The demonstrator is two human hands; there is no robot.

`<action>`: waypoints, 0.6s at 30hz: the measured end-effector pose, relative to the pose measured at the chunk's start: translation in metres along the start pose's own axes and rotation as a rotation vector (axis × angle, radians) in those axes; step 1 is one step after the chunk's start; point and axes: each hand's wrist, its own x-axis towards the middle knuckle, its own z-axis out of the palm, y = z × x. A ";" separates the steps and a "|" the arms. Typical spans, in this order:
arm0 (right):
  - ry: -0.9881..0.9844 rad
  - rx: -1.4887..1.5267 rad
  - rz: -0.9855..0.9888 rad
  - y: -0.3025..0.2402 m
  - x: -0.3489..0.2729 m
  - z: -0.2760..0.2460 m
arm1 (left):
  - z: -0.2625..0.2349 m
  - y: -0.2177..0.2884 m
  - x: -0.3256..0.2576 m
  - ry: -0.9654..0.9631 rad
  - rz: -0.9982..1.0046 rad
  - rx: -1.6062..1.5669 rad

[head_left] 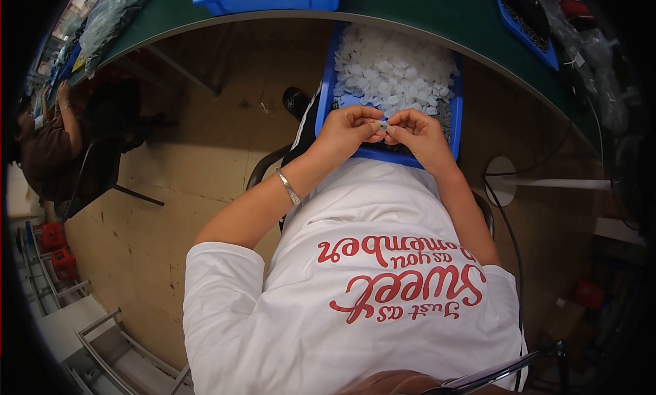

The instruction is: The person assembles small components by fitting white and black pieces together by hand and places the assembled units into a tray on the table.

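Head view, hands pinching piece, blue tray

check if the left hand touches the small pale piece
Touching: the head view shows the left hand pinching the small pale piece, no gap between them.

Pinching a tiny piece between the fingertips of left hand and right hand, close together over the near part of a blue tray. Looking down on white chips heaped in the tray, beside the edge of a green table. Wearing a white shirt with red lettering and a bracelet on the left forearm. Seeing a second tray, also blue, on the table, and a seated co-worker well apart at left.
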 end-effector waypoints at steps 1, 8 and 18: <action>0.000 0.000 0.000 0.000 0.000 0.000 | 0.000 0.000 0.000 0.000 0.000 0.000; 0.032 0.000 -0.004 0.002 0.000 0.002 | -0.001 0.000 0.000 0.005 -0.009 -0.007; 0.042 0.022 -0.020 0.004 0.001 0.004 | -0.001 0.001 0.000 -0.004 0.008 -0.009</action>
